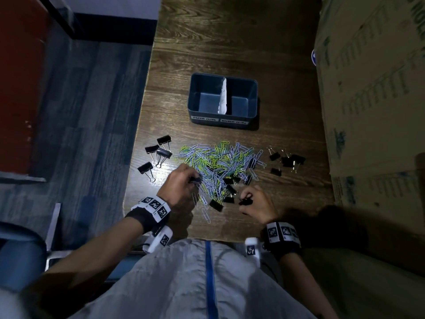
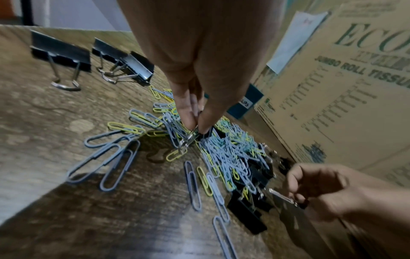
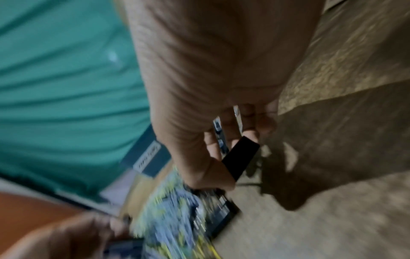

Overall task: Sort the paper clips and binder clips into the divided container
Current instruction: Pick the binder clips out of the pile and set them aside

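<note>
Crowding the near half of the wood-grain worktop (image 1: pixel 230 42), a loose heap of blue and yellow wire paper clips (image 1: pixel 220 162) spreads almost from the left edge to the tall cardboard box (image 1: pixel 372 88) that walls the right edge. Bare wood lies open toward the far edge, beyond the divided container (image 1: pixel 222 97), a blue rectangular tub with a white partition and both halves showing bare floor. Large black binder clips (image 1: pixel 158 153) sit by the left edge; small ones (image 1: pixel 287 160) sit right of the heap. The left hand (image 1: pixel 178 189) pinches a small black clip's wire handle in the heap. The right hand (image 1: pixel 256 203) grips a small black binder clip (image 3: pixel 240 157) near the near edge.
</note>
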The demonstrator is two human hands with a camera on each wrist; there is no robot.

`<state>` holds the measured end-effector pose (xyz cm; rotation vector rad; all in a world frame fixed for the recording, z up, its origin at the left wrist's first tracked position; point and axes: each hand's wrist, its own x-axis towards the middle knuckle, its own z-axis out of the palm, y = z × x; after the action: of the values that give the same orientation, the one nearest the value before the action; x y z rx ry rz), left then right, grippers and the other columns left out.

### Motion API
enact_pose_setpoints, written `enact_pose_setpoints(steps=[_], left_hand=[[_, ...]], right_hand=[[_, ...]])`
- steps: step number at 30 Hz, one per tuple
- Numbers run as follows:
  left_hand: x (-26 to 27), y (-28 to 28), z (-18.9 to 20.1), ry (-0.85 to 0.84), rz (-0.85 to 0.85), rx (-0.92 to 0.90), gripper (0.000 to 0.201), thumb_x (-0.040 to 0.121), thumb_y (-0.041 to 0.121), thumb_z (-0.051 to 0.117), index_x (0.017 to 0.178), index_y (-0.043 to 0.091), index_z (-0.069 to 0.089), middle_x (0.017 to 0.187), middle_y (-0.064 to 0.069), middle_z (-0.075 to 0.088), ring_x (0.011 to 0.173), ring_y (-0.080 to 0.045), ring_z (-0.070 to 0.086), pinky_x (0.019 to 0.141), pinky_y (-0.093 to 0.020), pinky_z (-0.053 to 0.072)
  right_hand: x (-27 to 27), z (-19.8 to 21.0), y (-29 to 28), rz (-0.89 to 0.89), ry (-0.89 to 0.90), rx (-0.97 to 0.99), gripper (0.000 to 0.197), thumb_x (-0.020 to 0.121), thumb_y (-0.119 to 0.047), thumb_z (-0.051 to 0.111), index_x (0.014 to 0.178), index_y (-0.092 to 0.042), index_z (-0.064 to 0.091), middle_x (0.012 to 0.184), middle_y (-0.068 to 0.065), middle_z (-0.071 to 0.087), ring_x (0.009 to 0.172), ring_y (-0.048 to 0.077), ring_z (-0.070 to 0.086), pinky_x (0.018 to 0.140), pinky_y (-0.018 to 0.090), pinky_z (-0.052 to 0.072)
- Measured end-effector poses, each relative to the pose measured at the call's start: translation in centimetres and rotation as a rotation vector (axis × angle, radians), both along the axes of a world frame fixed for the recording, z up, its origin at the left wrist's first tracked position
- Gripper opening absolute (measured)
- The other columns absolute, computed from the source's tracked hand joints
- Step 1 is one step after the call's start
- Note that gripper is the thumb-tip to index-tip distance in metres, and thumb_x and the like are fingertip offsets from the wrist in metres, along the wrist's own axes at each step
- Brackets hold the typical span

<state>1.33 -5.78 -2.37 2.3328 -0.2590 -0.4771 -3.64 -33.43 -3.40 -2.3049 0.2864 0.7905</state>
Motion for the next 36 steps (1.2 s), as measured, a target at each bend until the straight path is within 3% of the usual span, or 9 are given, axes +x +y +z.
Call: enact_pose_setpoints(steps=[4,8,11,14,19,21,27,32,36], left_hand=[[0.6,0.5,0.4,0.029,-0.003,0.007,0.028,0.083,-0.001,0.068,0.106,0.015,0.066,0.094,0.006,0.054,0.079,-0.002,0.050,0.070,-0.004,0.035],[0.8,0.8,0.2,0.110,-0.045,0.080,0.027,0.090,0.008,0.063,0.115,0.017,0.059,0.103,0.003,0.046,0.088,-0.012,0.048,0.067,-0.009,0.032],[0.8,0.8,-0.1,0.110,0.001,0.079,0.023,0.083,0.009,0.066,0.100,0.022,0.057,0.099,0.004,0.048,0.085,-0.014,0.051,0.070,-0.022,0.036],[0.7,0.8,-0.4,0.094,0.044,0.104,0.021,0.075,0.016,0.071,0.084,0.026,0.055,0.090,0.006,0.051,0.078,-0.016,0.053,0.069,-0.031,0.041],[0.4,0.7,-0.8,0.105,0.036,0.114,0.026,0.074,0.022,0.080,0.075,0.022,0.054,0.083,0.007,0.050,0.073,-0.014,0.053,0.059,-0.025,0.031],[0.3,0.8,-1.0,0.125,0.060,0.078,0.028,0.070,0.019,0.083,0.079,0.020,0.056,0.082,0.008,0.049,0.073,-0.014,0.052,0.060,-0.025,0.033],[0.5,0.9,-0.9,0.041,0.025,0.042,0.037,0.080,0.006,0.075,0.114,0.018,0.067,0.088,0.005,0.049,0.083,-0.013,0.050,0.075,-0.019,0.036],[0.3,1.8,-0.6,0.047,0.057,0.091,0.026,0.091,0.020,0.063,0.116,0.027,0.060,0.104,0.002,0.055,0.092,-0.017,0.054,0.077,-0.030,0.044],[1.0,3.6,-0.2,-0.012,0.201,0.063,0.031,0.089,0.003,0.057,0.114,0.021,0.057,0.112,-0.002,0.055,0.097,-0.024,0.058,0.081,-0.040,0.050]], right_hand=[[0.6,-0.4,-1.3,-0.045,0.014,0.104,0.028,0.051,-0.047,0.066,0.079,-0.039,0.065,0.080,-0.016,0.069,0.081,0.009,0.067,0.083,0.042,0.056],[1.6,-0.1,-1.9,-0.072,-0.022,0.179,0.027,0.059,-0.045,0.065,0.083,-0.034,0.068,0.079,-0.015,0.070,0.073,0.010,0.065,0.079,0.050,0.057],[2.5,1.5,-1.9,-0.138,-0.068,0.219,0.012,0.069,-0.029,0.072,0.079,-0.033,0.067,0.077,-0.015,0.069,0.072,0.008,0.063,0.076,0.039,0.053],[3.4,2.3,-3.0,-0.248,-0.147,0.154,0.025,0.076,-0.006,0.075,0.077,-0.029,0.064,0.090,-0.007,0.068,0.083,0.008,0.063,0.081,0.031,0.051],[6.0,2.2,-5.7,-0.338,-0.240,-0.154,0.021,0.080,-0.009,0.076,0.089,-0.025,0.065,0.113,0.003,0.059,0.110,0.023,0.055,0.094,0.034,0.041],[7.2,2.0,-6.8,-0.354,-0.295,-0.242,0.020,0.081,-0.006,0.074,0.093,-0.021,0.068,0.117,0.010,0.059,0.115,0.031,0.053,0.093,0.031,0.037],[8.4,0.9,-7.0,-0.320,-0.241,-0.401,0.026,0.084,-0.009,0.073,0.108,-0.018,0.065,0.130,0.014,0.052,0.124,0.034,0.046,0.103,0.045,0.041],[7.1,-0.3,-3.4,-0.210,-0.329,-0.398,0.043,0.081,-0.014,0.076,0.121,-0.019,0.060,0.133,0.011,0.046,0.122,0.032,0.047,0.103,0.049,0.043],[7.3,-1.6,-1.4,-0.096,-0.280,-0.264,0.053,0.085,-0.013,0.074,0.135,-0.020,0.055,0.133,0.007,0.044,0.113,0.025,0.053,0.095,0.042,0.051]])
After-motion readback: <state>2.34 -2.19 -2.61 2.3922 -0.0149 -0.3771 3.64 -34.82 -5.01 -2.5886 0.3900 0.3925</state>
